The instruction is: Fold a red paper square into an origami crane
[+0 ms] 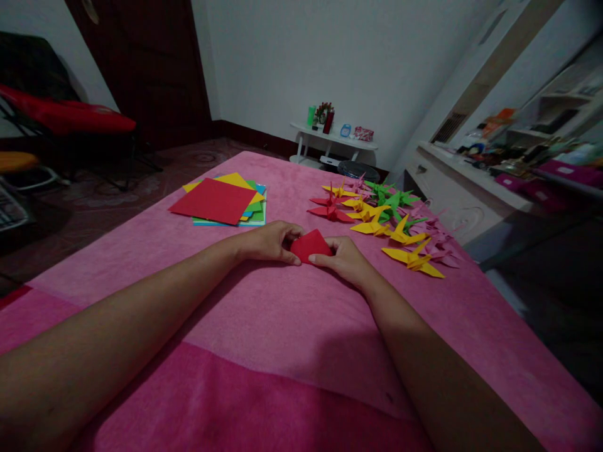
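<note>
A small folded piece of red paper [311, 245] is held between my hands, just above or on the pink cloth [277, 307]. My left hand [277, 242] grips its left edge, thumb low in front and fingers curled behind. On the other side, my right hand [343, 256] pinches the paper with its thumb lying across the front face. The fingers behind the paper are partly hidden. To the left lies a loose stack of coloured paper sheets with a red sheet [214, 201] on top. Folded paper cranes stand to the right, among them a yellow crane [413, 258] nearest me.
Red cranes [331, 210], green cranes [393, 196] and pink cranes spread toward the cloth's right edge. Beyond the far edge stands a small white table [334, 137] with a plant and containers. A cluttered counter [475, 172] is at right, a red-covered chair [70, 119] at left.
</note>
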Demonstrator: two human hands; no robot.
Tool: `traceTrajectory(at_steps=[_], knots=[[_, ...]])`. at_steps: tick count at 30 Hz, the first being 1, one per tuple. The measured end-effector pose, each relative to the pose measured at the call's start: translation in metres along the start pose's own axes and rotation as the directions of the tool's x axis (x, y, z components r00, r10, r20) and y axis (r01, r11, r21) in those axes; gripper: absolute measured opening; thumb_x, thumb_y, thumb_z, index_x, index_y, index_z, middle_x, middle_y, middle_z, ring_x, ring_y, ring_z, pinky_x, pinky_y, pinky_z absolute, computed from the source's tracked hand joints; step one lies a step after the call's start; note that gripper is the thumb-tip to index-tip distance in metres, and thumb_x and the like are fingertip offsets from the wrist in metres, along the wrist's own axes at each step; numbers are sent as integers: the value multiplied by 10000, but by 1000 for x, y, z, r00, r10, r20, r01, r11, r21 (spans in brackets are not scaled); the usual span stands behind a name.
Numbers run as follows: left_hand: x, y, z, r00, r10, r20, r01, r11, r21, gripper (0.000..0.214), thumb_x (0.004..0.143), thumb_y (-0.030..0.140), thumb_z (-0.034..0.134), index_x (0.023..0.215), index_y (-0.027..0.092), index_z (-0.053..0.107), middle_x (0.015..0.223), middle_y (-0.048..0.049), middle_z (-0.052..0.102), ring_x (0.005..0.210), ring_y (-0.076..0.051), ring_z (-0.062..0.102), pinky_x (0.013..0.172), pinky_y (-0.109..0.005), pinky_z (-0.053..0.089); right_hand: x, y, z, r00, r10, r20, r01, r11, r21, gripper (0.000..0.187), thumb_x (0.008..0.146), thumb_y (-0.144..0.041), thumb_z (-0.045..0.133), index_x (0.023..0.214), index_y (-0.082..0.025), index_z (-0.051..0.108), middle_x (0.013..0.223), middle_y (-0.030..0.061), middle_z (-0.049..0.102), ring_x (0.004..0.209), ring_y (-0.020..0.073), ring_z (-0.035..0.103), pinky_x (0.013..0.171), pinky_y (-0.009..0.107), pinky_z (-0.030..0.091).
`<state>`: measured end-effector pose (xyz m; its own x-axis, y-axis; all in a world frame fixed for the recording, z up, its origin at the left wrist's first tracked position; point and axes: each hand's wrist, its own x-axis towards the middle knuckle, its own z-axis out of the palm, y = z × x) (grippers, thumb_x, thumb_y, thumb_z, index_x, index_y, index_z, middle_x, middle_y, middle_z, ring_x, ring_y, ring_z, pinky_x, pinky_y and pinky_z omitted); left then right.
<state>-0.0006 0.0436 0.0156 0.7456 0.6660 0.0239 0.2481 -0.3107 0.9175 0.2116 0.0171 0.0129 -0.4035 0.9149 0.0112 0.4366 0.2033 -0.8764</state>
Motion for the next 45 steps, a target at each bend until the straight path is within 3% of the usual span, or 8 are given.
traceTrajectory(at_steps=[6, 9, 16, 23, 31, 45], knots=[[2, 4, 6, 994, 44, -97, -22, 975, 221, 269, 668, 149, 638, 934, 116, 625, 750, -1, 632, 617, -103, 529, 564, -198, 391, -1, -3, 1, 1000, -22, 2, 22, 1000, -20, 197, 670, -311, 659, 644, -128, 591, 607, -42, 442, 553, 85, 362, 504, 221, 262], [3, 6, 8, 992, 11, -126, 26, 956, 291, 168, 676, 218, 660, 804, 110, 647, 638, 20, 569, 541, -89, 468, 488, -187, 324, 1, -2, 0, 1000, -1, 9, 1, 1000, -17, 212, 659, -318, 669, 620, -134, 572, 589, -49, 422, 539, 80, 340, 492, 223, 240], [7, 2, 8, 987, -61, -150, 94, 970, 222, 247, 665, 341, 705, 627, 107, 634, 525, 35, 479, 458, -66, 387, 430, -183, 251, 5, -1, -15, 989, -5, 149, -10, 995, 96, 250, 697, -384, 641, 633, -150, 580, 636, -23, 464, 588, 103, 395, 546, 236, 301], [9, -6, 8, 984, -40, -176, 77, 975, 207, 262, 649, 347, 722, 598, 111, 621, 519, 41, 456, 455, -59, 366, 416, -176, 226, 5, -5, -20, 976, -68, 206, 84, 994, -69, 243, 645, -367, 724, 636, -153, 610, 800, 6, 516, 755, 140, 490, 676, 252, 393], [8, -3, 13, 977, -32, -212, 82, 969, 231, 241, 647, 327, 715, 593, 110, 626, 504, 40, 467, 442, -60, 368, 409, -181, 218, 4, -2, -10, 992, -51, 114, 77, 969, -234, 220, 645, -265, 739, 777, -141, 614, 793, -12, 527, 666, 111, 470, 595, 234, 364], [7, 0, 6, 989, -66, -132, 87, 983, 161, 170, 631, 263, 705, 618, 111, 630, 529, 31, 499, 448, -67, 399, 415, -180, 250, 2, -6, -10, 993, -69, 90, 92, 956, -278, 105, 638, -139, 706, 669, -145, 606, 747, -8, 534, 625, 105, 458, 556, 231, 336]])
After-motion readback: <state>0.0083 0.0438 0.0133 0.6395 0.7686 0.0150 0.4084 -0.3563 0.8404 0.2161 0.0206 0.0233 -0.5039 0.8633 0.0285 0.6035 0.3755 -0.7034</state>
